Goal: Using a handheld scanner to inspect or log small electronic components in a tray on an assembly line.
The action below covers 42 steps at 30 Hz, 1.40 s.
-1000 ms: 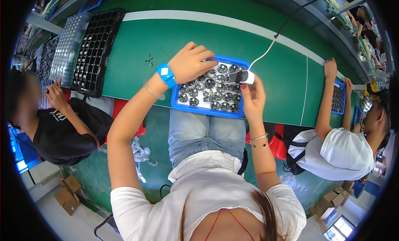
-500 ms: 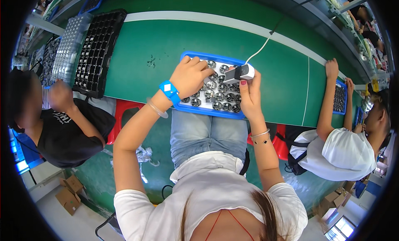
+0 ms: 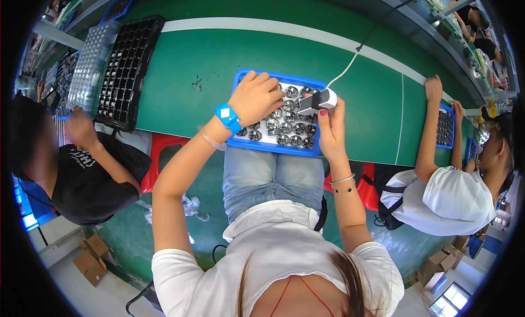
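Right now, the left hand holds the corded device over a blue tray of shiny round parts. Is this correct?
Not quite: in the head view, the right hand, not the left hand, holds the corded device over the blue tray of shiny round parts.

Room over green tabletop (image 3: 175, 87) between black tray (image 3: 128, 71) and blue tray (image 3: 273, 148), white cable (image 3: 349, 67) an obstacle farther right
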Available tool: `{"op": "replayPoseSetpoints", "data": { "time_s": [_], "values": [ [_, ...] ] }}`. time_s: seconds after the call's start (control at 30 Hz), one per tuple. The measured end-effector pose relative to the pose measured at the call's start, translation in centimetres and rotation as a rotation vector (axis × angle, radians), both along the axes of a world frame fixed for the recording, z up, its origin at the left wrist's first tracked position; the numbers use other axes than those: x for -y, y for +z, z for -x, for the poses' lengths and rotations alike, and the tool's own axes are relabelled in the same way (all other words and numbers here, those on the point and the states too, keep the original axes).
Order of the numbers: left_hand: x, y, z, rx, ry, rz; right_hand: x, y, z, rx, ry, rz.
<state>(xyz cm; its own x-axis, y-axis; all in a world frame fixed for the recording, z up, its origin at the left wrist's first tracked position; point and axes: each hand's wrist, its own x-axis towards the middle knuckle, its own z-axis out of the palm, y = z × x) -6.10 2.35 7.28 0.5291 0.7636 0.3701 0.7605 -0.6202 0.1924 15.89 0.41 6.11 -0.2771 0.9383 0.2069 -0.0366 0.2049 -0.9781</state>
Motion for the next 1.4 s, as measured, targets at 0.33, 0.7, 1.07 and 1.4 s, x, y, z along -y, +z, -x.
{"op": "replayPoseSetpoints", "data": {
  "time_s": [0.33, 0.7, 1.07, 1.4],
  "values": [
    [-0.1, -0.7, -0.3, 0.190, 0.132, 0.151, -0.1, -0.1, -0.2, 0.039, -0.007, 0.006],
    [1.5, 2.9, -1.2, 0.472, -0.103, 0.141, -0.1, 0.3, 0.7, 0.099, -0.001, -0.040],
    [0.6, 0.1, 0.6, 0.219, 0.018, 0.188, -0.4, 0.5, -0.1, -0.135, -0.144, -0.073],
    [-0.9, -0.6, 1.0, 0.145, 0.189, 0.040, -1.5, -0.3, 0.2, 0.085, -0.035, -0.071]
  ]
}}
